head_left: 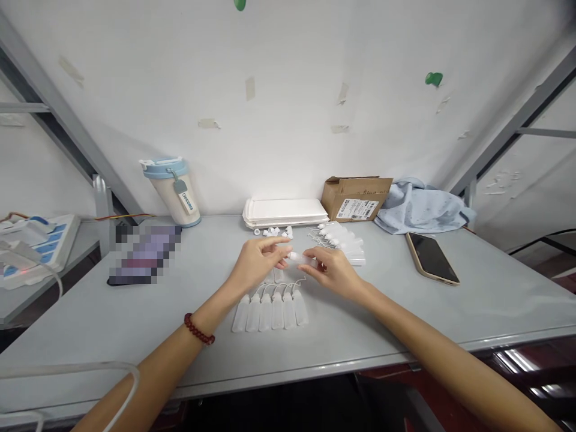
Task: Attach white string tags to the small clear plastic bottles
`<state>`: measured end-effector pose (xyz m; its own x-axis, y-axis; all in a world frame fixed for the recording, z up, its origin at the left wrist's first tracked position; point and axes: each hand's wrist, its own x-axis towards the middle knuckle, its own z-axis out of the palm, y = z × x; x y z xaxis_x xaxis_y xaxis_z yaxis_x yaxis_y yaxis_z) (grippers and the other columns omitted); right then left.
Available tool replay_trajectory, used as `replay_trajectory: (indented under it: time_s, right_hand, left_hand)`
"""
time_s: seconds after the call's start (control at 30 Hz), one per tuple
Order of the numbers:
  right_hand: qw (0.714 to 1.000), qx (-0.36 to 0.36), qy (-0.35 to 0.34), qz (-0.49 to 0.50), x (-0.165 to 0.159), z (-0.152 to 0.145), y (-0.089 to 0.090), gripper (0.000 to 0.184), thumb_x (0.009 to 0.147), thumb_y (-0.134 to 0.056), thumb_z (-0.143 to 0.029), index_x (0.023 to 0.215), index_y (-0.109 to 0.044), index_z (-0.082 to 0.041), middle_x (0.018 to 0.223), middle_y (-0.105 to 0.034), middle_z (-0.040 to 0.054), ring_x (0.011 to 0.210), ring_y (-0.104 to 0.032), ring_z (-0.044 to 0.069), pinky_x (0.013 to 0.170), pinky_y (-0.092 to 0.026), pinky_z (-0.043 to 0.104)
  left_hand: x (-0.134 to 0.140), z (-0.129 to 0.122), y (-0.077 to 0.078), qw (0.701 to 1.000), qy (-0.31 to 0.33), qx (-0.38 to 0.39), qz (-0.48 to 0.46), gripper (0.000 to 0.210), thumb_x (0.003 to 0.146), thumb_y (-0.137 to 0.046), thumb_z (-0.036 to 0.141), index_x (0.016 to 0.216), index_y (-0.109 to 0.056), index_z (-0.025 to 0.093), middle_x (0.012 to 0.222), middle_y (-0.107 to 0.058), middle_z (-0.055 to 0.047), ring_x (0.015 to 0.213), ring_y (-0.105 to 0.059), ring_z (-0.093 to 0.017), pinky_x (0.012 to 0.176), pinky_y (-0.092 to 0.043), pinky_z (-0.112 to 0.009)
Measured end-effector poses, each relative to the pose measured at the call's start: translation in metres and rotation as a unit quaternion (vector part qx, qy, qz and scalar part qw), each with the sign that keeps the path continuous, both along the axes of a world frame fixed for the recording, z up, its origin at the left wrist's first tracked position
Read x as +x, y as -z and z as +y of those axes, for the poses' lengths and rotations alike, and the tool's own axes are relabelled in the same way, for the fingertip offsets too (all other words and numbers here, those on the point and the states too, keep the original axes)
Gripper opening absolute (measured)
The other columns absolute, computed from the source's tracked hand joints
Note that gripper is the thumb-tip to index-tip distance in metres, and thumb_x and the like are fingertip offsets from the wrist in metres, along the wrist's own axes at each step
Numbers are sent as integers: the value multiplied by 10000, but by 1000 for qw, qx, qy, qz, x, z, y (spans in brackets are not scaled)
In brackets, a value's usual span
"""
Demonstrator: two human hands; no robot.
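My right hand (335, 270) grips a small translucent plastic bottle (308, 260) between thumb and fingers, its white cap (294, 256) pointing left. At that cap, the thumb and fingers of my left hand (258, 261) close in a pinch; the exact contact is partly hidden. Below the hands, several translucent squeeze bottles (265, 313) lie in a row, thin tube-like nozzles bent from their tops. Part of another bottle (279, 276) shows behind my left hand. Loose white caps (272, 231) are scattered just beyond the hands. More bottles (348, 243) lie piled beyond my right hand.
Along the wall stand a tumbler (175, 192), a stack of white trays (285, 211), a cardboard box (355, 198) and a light blue cloth (418, 207). A phone (432, 258) lies right; a pixelated dark object (146, 255) lies left. A white cable (130, 390) loops near my left forearm.
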<state>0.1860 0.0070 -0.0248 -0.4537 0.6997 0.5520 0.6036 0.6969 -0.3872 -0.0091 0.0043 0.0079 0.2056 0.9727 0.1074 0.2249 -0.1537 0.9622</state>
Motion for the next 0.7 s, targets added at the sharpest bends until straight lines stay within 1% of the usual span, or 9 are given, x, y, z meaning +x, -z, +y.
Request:
replay_trajectory:
  time_s: [0.07,0.13,0.17,0.23,0.3,0.37,0.47,0.6,0.7]
  right_hand:
    - [1000,27,7,-5,1,0,1,244,858,-517,-370,866,-579,-134,665,-612,37,456,-463,87,475,-376,216]
    - [998,58,19,-14,2,0,2,238,871,-498,-369,884,-566,-142,671,-616,40,459,-472,92,479,-381,219]
    - [997,75,25,-19,2,1,2,235,876,-490,-366,892,-562,-143,670,-616,42,464,-479,97,482,-384,222]
    - [993,107,36,-26,3,2,4,230,884,-479,-358,907,-553,-142,671,-619,47,470,-489,104,481,-384,225]
    - [990,131,41,-29,3,2,5,219,887,-477,-351,919,-543,-144,688,-627,50,465,-489,103,467,-376,224]
    - [988,145,44,-29,3,2,6,200,885,-484,-341,924,-533,-151,718,-638,52,452,-483,96,451,-367,220]
    - [986,161,42,-34,2,2,6,165,887,-487,-315,916,-524,-157,743,-644,52,446,-480,87,441,-359,213]
    - [977,204,46,-52,1,-1,5,139,892,-484,-288,907,-525,-156,688,-636,34,438,-481,86,426,-339,211]
    - [967,242,46,-59,0,-3,4,112,882,-504,-266,904,-524,-158,669,-638,29,453,-511,94,420,-333,216]
  left_hand:
    - [-3,2,-3,998,-38,-7,-41,290,755,-618,395,894,-617,140,649,-654,-22,544,-637,-147,532,-530,-260]
    - [-6,3,-5,997,-57,-10,-49,286,768,-592,431,769,-571,145,558,-607,3,432,-580,-122,393,-461,-211]
    - [-7,3,-5,998,-53,-14,-41,310,775,-575,450,717,-553,147,510,-570,18,379,-534,-103,339,-409,-188]
    - [-7,1,-5,999,-27,-37,-11,376,788,-538,491,653,-550,141,450,-502,38,309,-439,-68,283,-317,-162]
    - [-5,-2,-4,998,9,-65,16,421,786,-522,524,652,-581,130,440,-479,40,293,-401,-53,275,-284,-156]
    - [-1,-5,-3,995,36,-85,27,430,775,-529,540,691,-609,125,464,-497,31,302,-421,-58,279,-286,-159]
    - [5,-7,-3,993,48,-103,17,404,774,-538,522,713,-607,129,497,-507,32,312,-443,-64,291,-310,-171]
    - [8,-9,-2,990,65,-124,-24,368,791,-547,447,595,-530,136,539,-504,30,344,-459,-58,335,-362,-184]
    - [7,-10,-2,986,74,-143,-40,343,793,-550,420,599,-522,139,555,-500,30,359,-456,-56,342,-355,-187]
